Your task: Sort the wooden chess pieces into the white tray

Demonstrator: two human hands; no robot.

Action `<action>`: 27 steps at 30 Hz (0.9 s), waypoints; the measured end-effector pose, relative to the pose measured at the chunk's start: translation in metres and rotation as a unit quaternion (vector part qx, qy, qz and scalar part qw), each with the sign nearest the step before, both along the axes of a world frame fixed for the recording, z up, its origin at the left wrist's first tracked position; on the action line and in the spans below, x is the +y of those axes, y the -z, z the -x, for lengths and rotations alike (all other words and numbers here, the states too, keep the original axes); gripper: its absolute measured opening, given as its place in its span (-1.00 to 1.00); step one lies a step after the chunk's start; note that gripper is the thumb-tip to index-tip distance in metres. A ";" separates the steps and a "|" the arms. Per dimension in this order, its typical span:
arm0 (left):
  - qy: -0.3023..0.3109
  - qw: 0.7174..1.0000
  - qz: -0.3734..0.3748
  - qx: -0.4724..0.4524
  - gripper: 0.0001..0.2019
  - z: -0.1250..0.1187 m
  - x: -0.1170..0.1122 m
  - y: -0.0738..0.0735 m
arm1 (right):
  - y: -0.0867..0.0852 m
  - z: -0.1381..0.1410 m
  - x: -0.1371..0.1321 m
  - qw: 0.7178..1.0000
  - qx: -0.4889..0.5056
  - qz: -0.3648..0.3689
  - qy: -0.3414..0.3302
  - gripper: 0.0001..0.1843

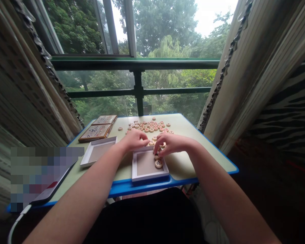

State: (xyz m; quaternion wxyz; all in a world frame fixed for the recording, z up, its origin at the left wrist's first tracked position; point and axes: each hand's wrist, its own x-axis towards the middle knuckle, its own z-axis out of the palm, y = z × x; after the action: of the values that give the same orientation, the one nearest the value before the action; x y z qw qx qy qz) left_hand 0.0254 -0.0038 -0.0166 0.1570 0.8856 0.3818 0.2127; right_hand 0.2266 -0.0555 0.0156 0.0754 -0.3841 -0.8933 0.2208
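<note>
A shallow white box tray (142,175) sits at the near edge of the pale green table (183,166). One round wooden game piece (158,164) lies inside it at the right. My right hand (171,144) hovers over the tray's far right corner, fingers pinched on another round piece (157,156). My left hand (135,139) rests just beyond the tray's far edge, fingers curled down among loose pieces; what it holds is hidden. Several round wooden pieces (149,127) lie scattered further back.
A second white tray (90,159) lies to the left. Behind it a folded game board or box (98,130) rests near the table's far left corner. A phone with a cable (49,193) lies at the near left. Curtains hang on both sides; a window rail runs behind.
</note>
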 end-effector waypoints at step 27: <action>-0.068 0.996 -0.054 -0.012 -0.78 0.002 0.006 0.003 | 0.014 -0.010 0.025 0.950 0.041 -0.199 0.239 -0.80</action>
State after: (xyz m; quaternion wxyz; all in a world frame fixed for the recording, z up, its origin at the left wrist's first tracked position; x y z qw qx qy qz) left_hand 0.0230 0.0021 -0.0197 0.0988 0.8621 0.4270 0.2543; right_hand 0.2361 -0.0309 0.0012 0.2375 -0.5540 -0.7974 0.0294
